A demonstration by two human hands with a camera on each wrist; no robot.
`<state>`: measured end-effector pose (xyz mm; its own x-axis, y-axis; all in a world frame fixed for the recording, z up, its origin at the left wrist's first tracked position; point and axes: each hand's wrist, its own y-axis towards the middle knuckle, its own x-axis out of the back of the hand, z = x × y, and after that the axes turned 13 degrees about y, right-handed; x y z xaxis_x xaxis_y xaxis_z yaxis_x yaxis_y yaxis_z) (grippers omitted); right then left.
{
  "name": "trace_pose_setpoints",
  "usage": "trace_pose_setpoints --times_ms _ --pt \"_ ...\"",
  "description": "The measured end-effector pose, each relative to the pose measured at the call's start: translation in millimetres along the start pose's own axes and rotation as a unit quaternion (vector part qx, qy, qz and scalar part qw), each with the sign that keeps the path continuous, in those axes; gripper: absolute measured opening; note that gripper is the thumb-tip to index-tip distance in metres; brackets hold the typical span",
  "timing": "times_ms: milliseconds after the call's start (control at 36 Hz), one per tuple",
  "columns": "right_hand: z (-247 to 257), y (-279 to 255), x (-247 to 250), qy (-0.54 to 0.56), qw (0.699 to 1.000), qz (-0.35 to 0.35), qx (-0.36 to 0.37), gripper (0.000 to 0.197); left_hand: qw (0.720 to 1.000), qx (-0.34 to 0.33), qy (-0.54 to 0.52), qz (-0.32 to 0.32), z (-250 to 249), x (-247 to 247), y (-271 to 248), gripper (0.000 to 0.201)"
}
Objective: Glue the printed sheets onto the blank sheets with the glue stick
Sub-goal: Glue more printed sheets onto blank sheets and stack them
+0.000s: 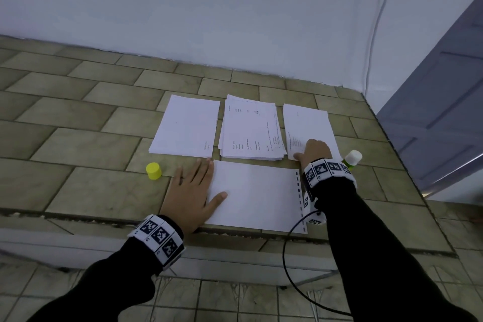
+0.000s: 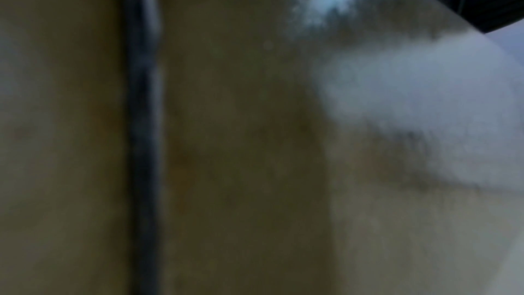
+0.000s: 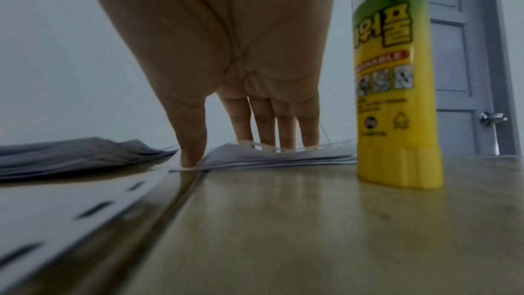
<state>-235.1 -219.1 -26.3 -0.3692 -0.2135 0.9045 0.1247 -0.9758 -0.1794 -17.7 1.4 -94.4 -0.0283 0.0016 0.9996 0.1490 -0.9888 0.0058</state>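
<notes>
My right hand (image 1: 315, 150) rests on the right pile of sheets (image 1: 308, 125), fingers (image 3: 262, 125) straight on the top sheet, thumb at its near corner, nothing held. My left hand (image 1: 194, 195) lies flat and open on the blank sheet (image 1: 254, 196) with punched holes along its right edge. Just right of my right wrist the uncapped glue stick (image 3: 397, 89) stands upright on the counter (image 1: 78, 138), its yellow-green label in Korean lettering; the smaller print is too blurred to read. Its yellow cap (image 1: 153, 171) stands left of my left hand. Further back lie a printed stack (image 1: 251, 131) and another pile (image 1: 187, 128).
</notes>
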Motion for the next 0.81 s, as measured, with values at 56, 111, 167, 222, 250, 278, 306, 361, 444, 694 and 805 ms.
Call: trace_pose_setpoints --times_ms 56,111,167,222,250,278,306,361,444,694,805 --pt "-0.7 1.3 2.1 0.000 1.000 -0.007 0.002 0.031 1.000 0.000 0.003 0.001 -0.4 -0.1 -0.2 0.097" --pt "-1.5 2.3 4.2 0.007 1.000 -0.017 0.000 0.029 1.000 0.000 -0.001 0.000 -1.1 0.5 -0.1 0.099" --pt "-2.0 4.5 5.9 0.026 0.999 -0.039 0.002 0.029 1.000 0.000 0.000 0.002 -1.1 0.8 0.3 0.099" --pt "-2.0 6.1 8.5 0.058 0.996 -0.070 0.005 0.033 1.000 0.000 -0.003 -0.001 -0.9 0.3 0.7 0.098" --pt "-1.3 6.4 10.6 0.072 0.994 -0.084 0.011 0.035 1.000 -0.001 -0.005 -0.001 -0.8 -0.3 1.0 0.098" --pt "-0.5 6.9 12.9 0.084 0.991 -0.098 0.019 0.038 1.000 -0.001 -0.005 -0.001 -0.4 -0.8 1.2 0.097" --pt "0.9 7.1 15.4 0.096 0.989 -0.112 0.030 0.039 1.000 0.000 -0.005 -0.003 0.4 -1.4 1.4 0.097" --pt "4.7 5.1 21.5 0.123 0.981 -0.139 0.061 0.040 1.000 0.000 -0.007 -0.007 1.4 -0.9 1.6 0.098" --pt "11.1 -7.1 27.8 0.133 0.966 -0.170 0.145 0.036 1.000 0.001 -0.009 -0.001 1.6 0.9 1.0 0.100" --pt "1.0 -75.3 22.1 0.215 0.940 -0.052 0.260 0.034 0.939 0.046 -0.312 -0.137 3.9 6.6 0.9 0.074" --pt "-16.6 -95.9 12.9 0.223 0.931 0.012 0.289 0.036 0.820 0.081 -0.556 -0.108 7.8 28.0 6.1 0.062"
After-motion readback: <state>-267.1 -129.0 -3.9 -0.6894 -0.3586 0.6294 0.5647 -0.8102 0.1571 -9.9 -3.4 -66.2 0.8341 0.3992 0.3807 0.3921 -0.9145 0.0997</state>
